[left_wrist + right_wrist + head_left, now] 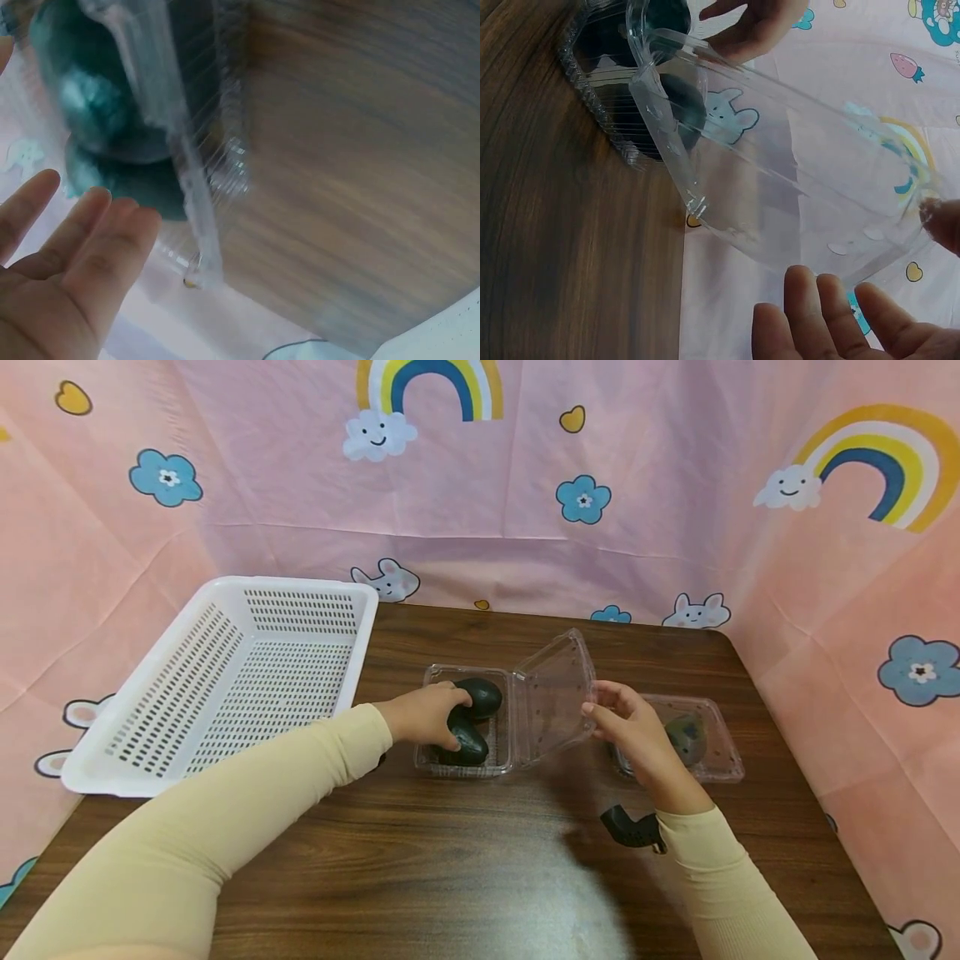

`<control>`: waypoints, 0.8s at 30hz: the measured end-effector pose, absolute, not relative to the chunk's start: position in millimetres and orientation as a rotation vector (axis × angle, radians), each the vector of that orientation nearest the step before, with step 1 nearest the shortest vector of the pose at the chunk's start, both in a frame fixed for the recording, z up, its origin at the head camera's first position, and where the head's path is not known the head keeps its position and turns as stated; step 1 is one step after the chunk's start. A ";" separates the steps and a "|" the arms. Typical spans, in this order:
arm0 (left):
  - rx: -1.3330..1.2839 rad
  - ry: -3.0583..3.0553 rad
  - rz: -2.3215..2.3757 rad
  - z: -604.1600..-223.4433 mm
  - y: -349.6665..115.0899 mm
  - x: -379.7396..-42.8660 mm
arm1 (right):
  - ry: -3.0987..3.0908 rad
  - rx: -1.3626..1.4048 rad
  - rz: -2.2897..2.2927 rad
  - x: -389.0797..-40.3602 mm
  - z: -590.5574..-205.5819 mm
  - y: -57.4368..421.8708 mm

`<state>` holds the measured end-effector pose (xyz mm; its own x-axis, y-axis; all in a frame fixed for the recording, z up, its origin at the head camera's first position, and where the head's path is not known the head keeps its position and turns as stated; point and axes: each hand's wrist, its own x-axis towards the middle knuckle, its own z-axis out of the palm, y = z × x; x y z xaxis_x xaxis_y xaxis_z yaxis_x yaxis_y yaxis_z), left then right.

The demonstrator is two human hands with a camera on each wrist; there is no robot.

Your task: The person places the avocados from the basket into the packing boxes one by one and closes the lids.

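Observation:
Two dark green avocados [467,745] lie in a clear plastic clamshell box [498,768] at the middle of the table. My left hand [429,714] is over them with fingers spread. In the left wrist view its fingers [101,259] look fairly straight, close beside the avocados [90,90], and do not curl round either one. To the right, my right hand [633,731] pinches the outer edge of the box's raised lid [557,693] between thumb and fingers. The lid [780,165] stands tilted up, hinged to the box, in the right wrist view.
A white perforated basket [363,643] stands at the left. Behind the right hand lies another clear container [723,752] with a mottled green fruit [686,737] in it. A black curved piece [633,828] is by the right wrist. Patterned pink cloth [480,485] surrounds the wooden table [450,852].

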<state>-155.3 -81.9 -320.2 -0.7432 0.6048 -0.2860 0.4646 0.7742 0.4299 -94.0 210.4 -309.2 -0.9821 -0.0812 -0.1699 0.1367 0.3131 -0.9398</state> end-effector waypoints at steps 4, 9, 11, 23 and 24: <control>0.791 2.553 0.537 -311.2 -85.9 -158.1 | 2.403 0.042 -1.725 -91.6 -307.7 210.7; 0.763 2.577 0.602 -303.2 -91.4 -163.3 | 2.418 0.040 -1.696 -89.2 -306.9 212.1; 0.749 2.582 0.626 -300.8 -93.5 -165.4 | 2.427 0.038 -1.676 -88.8 -307.2 212.9; 0.561 2.637 0.715 -291.3 -103.3 -187.9 | 2.422 -0.006 -1.620 -85.3 -306.0 215.0; 0.541 2.637 0.725 -291.2 -103.9 -189.9 | 2.423 -0.011 -1.612 -84.8 -305.6 215.1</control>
